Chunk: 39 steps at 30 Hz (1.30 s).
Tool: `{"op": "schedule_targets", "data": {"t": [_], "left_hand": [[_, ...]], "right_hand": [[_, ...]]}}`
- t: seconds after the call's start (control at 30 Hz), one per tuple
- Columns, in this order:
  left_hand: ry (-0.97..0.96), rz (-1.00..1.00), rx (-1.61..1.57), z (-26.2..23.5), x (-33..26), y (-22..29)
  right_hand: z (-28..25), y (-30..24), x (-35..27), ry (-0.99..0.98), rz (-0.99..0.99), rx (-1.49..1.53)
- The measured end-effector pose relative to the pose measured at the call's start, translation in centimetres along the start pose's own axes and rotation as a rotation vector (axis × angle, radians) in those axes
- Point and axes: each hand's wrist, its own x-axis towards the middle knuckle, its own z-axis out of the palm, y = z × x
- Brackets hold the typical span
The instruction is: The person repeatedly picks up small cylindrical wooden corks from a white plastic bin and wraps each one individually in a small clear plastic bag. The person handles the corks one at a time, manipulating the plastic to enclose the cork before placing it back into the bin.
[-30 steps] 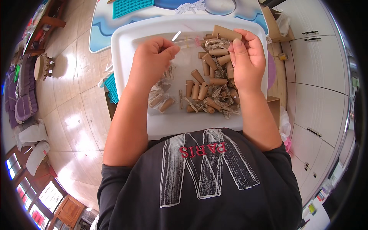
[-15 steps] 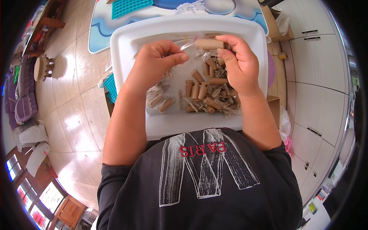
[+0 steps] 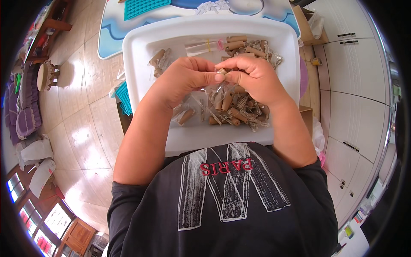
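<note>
Both hands meet over a large white plastic tub (image 3: 141,36), fingertips almost touching. My left hand (image 3: 184,79) is closed, thumb and forefinger pinching the clear wrapper of a small brown roll (image 3: 225,71). Closed on that roll from the other side is my right hand (image 3: 259,79); most of the roll is hidden by the fingers. Below them lies a heap of brown rolls (image 3: 236,114), many in twisted clear wrappers. Another group of rolls (image 3: 254,50) sits at the tub's far right, and a few wrapped ones (image 3: 157,57) lie at the far left.
A flat clear packet (image 3: 199,48) with a yellow band lies at the tub's far side. Behind the tub, a blue-and-white table (image 3: 113,32) bears a turquoise mould (image 3: 147,7) and a pile of white pieces (image 3: 212,7). Cabinets (image 3: 353,66) line the right.
The brown roll has come inward and down from the right, turning end-on. My hands have closed together around it and its wrapper, where they were apart before.
</note>
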Motion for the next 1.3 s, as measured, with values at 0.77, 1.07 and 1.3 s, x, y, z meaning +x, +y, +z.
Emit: {"op": "schedule_targets", "data": {"t": [0.77, 1.07, 1.3], "left_hand": [[-0.044, 0.018, -0.081, -0.5, 0.2, 0.0], [0.093, 0.049, -0.172, -0.7, 0.7, -0.5], [0.135, 0.098, -0.25, 0.4, 0.8, -0.7]], "right_hand": [[0.0, 0.1, 0.0, 0.276, -0.011, 0.12], [1.4, 0.6, -0.3, 0.156, 0.016, -0.059], [1.3, 1.2, 0.0, 0.183, 0.016, -0.091]]}}
